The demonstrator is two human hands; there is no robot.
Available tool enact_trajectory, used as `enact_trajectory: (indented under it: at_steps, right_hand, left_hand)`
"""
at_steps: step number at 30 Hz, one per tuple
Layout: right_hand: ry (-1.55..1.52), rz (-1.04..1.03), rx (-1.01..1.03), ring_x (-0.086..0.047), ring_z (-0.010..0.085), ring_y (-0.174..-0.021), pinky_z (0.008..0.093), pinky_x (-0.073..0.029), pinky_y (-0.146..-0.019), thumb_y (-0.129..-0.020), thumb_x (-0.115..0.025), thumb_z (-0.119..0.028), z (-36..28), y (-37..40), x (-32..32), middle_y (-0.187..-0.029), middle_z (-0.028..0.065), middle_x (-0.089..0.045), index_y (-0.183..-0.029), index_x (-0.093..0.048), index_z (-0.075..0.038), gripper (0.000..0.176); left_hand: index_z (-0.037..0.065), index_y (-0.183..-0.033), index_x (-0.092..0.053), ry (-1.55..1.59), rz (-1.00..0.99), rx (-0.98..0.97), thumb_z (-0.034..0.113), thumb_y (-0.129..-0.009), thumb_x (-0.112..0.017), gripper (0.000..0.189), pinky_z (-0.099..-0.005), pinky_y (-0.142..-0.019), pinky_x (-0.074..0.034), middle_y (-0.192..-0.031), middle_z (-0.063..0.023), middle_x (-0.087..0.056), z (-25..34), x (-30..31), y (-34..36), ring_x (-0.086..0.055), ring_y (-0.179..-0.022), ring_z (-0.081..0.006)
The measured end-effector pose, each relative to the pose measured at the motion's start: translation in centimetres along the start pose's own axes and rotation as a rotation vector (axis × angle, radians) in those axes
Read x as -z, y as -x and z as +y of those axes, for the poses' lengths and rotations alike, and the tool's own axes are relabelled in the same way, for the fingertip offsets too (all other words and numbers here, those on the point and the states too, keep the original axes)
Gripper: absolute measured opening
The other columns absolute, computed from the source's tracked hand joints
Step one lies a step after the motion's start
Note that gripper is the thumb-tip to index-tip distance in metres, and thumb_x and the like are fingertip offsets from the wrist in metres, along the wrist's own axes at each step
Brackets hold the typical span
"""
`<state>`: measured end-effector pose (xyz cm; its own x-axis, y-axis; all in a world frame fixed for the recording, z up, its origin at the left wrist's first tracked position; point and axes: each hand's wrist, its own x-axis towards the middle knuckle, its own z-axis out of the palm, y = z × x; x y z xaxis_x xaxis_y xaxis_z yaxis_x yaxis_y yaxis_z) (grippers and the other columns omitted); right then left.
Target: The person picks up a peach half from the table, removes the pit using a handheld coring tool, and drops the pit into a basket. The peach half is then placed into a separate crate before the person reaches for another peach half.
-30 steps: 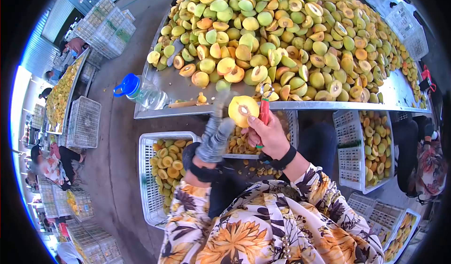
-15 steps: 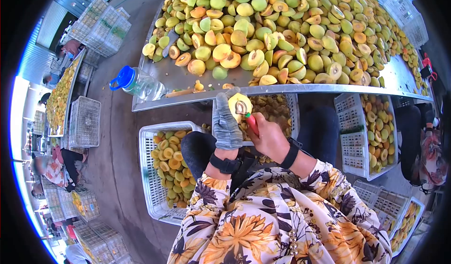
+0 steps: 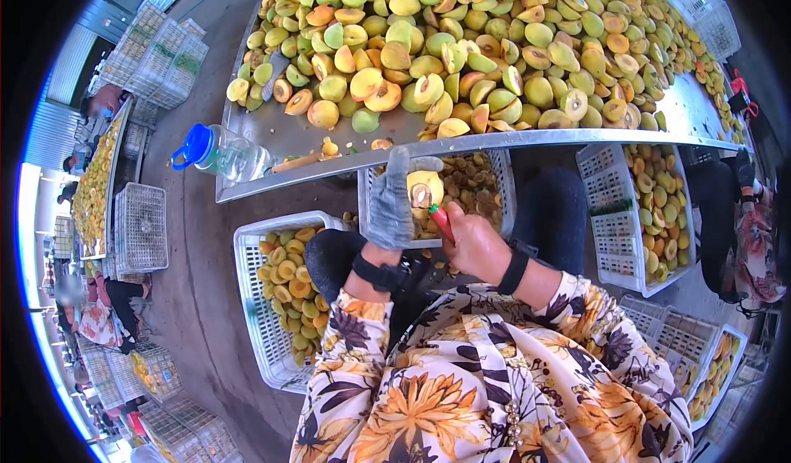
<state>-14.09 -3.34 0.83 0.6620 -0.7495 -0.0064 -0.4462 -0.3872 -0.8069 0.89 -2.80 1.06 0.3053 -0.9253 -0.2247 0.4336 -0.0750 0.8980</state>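
My left hand [image 3: 390, 206], in a grey glove, holds a yellow peach half [image 3: 430, 180] between thumb and fingers, its cut face and brown pit turned toward me. My bare right hand [image 3: 479, 245] is closed around a small red-handled tool [image 3: 443, 224] with a green collar. The tool's tip meets the fruit at the lower edge of the pit; its working end is too small to make out. Both hands are just below the front edge of a metal table [image 3: 478, 142], over a white crate [image 3: 507, 191] of brownish fruit pieces between my knees.
Halved fruit [image 3: 494, 51] is heaped on the table. A water bottle [image 3: 222, 154] with a blue cap lies at its left corner, beside a wooden stick [image 3: 297, 163]. Crates of fruit stand left [image 3: 247, 298] and right [image 3: 610, 232]. Other people sit at far left and right.
The view has shifted slightly, so the table appears further left and higher. The peach half has tilted in my left hand, and the gloved fingers have opened out a little. The tool stays at the pit.
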Motion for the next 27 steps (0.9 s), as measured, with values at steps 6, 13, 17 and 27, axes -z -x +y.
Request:
enact_trajectory:
  at_steps: [6,13,17,27]
  right_hand:
    - [-0.089,-0.126,0.088,-0.055,0.0419,-0.059,0.0434,-0.044,-0.052,-0.070,-0.054,0.000,0.8,-1.3,0.5,-0.061,0.0235,-0.053,-0.086,-0.044,0.003,0.019]
    - [-0.197,-0.064,0.042,-0.054,0.0428,-0.063,0.0436,-0.044,-0.057,-0.070,-0.054,-0.002,-0.1,-1.1,0.2,-0.064,0.0250,-0.054,-0.088,-0.044,0.003,0.020]
    - [-0.103,-0.096,0.055,-0.053,0.0377,-0.053,0.0387,-0.040,-0.049,-0.072,-0.055,-0.004,0.8,-1.0,0.1,-0.056,0.0213,-0.049,-0.088,-0.045,0.002,0.020]
    - [-0.276,-0.230,-0.136,-0.055,0.0401,-0.063,0.0401,-0.043,-0.056,-0.072,-0.055,-0.005,0.2,-0.8,-0.5,-0.066,0.0247,-0.053,-0.089,-0.045,0.002,0.021]
  left_hand:
    - [-0.004,-0.097,-0.059,-0.026,-0.229,0.166,0.045,-0.086,-0.048,0.051,-0.0263,-0.065,-0.051,-0.083,-0.0109,-0.063,0.9,2.0,-1.7,-0.061,-0.070,-0.0183]
    - [-0.002,-0.105,-0.055,0.200,-0.060,-0.003,0.027,-0.086,-0.054,0.035,-0.0302,-0.068,-0.051,-0.089,-0.0126,-0.062,-1.6,1.8,-0.9,-0.061,-0.077,-0.0220]
    - [0.000,-0.100,-0.056,0.271,-0.034,0.149,0.023,-0.086,-0.053,0.027,-0.0315,-0.068,-0.051,-0.091,-0.0120,-0.062,-0.3,1.4,-0.6,-0.061,-0.078,-0.0241]
    - [0.000,-0.089,-0.061,0.089,0.008,-0.083,0.016,-0.079,-0.063,0.018,-0.0305,-0.055,-0.053,-0.082,-0.0108,-0.063,-1.4,1.1,-0.8,-0.063,-0.067,-0.0214]
